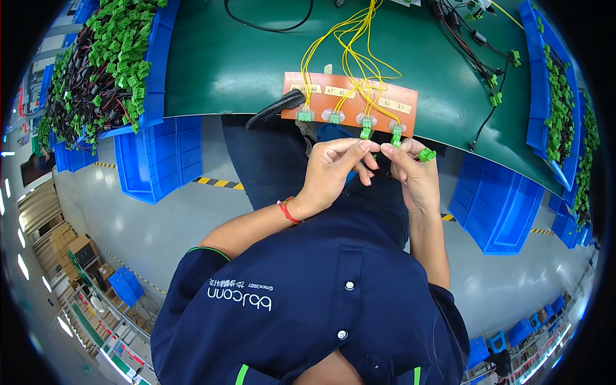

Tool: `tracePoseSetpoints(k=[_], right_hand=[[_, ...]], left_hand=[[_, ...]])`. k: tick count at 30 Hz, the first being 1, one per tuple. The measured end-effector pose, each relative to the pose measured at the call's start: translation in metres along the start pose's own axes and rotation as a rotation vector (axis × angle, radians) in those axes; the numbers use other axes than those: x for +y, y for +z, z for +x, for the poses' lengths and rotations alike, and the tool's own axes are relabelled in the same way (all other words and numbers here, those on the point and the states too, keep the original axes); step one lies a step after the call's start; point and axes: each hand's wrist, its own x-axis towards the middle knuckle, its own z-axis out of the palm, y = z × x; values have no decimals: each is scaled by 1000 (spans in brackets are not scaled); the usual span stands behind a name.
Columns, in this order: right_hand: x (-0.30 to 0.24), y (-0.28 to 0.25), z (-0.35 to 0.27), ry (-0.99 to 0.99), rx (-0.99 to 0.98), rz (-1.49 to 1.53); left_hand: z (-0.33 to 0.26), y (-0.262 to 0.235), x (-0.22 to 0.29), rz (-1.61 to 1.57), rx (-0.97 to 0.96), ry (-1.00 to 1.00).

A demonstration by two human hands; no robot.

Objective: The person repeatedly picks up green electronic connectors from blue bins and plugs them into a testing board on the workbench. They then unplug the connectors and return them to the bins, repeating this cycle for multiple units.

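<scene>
Head view: left hand (340,168) has thumb and fingertips drawn together just near of the third green socket; can't tell if they grip anything. Right hand (410,165) is grasping, with a loose green plug (427,154) tucked at its fingers, right of the orange board (350,101). Board sits at the table's (224,70) near edge.

Step looks like plugging connectors into the board's sockets, probably for a check; next move likely calls for steadying a plug and keeping it square to its socket.

Counts: 1 board, 4 green sockets (305,117) in a row, 2 green plugs (366,133) at the third and fourth, 3 label strips (394,105). Yellow wires (350,48) overlap, uncountable. Heaped blue bins left (160,58) and right (536,70); contents uncountable.
</scene>
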Motion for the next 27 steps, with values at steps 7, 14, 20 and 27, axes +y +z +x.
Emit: tracePoseSetpoints(k=[7,14,20,27], right_hand=[[-3,1,0,-3,4,-72],[-7,0,1,-9,-14,-115],[-10,-1,3,-11,-37,-173],[-6,-5,4,11,-10,-90]], left_hand=[[-1,2,-5,-35,0,49],[-1,5,-14,-81,7,86],[-1,4,-8,-2,26,90],[7,9,-7,-41,40,71]])
